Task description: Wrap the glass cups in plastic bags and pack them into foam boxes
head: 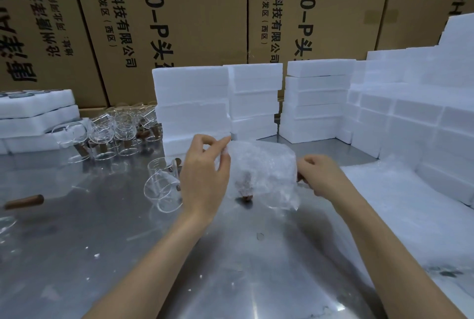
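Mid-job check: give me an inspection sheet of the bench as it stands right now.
Surface: metal table, shiny, white crumbs scattered.
Job's things: bubble bag with a wooden-handled cup inside; bare cup beside it; more glass cups behind; foam boxes stacked at back and right.
Clutter: loose wooden handle at left.
Grippers: left hand and right hand pinch the bag's edges.
Cables: nothing seen.
Surroundings: cardboard cartons behind.

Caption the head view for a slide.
Both hands wrap a glass cup in bubble-wrap bag on steel table.
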